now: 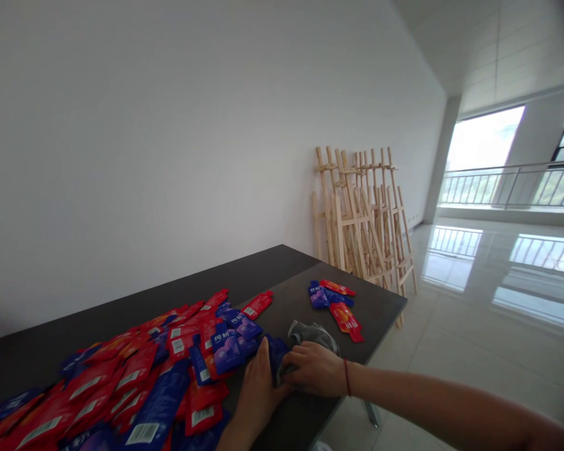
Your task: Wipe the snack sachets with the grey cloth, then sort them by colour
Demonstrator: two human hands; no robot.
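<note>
My right hand (314, 369), with a thin red cord at its wrist, is closed on a crumpled grey cloth (316, 334) low over the dark table. A blue pouch (276, 352) is partly visible between my hands, with the cloth against it. My left hand (256, 391) grips this pouch from its left side; the thumb and some fingers are hidden. Left of it spreads a heap of flat red pouches (138, 366) and blue pouches (157, 404), several showing white barcode labels. One red pouch (257, 305) lies at the heap's far edge.
A small group of red and blue pouches (318, 294) lies near the right edge of the dark table (263, 269). Wooden easels (357, 219) lean against the white wall (169, 125) behind. Shiny floor tiles (455, 351) extend to railings and windows at the right.
</note>
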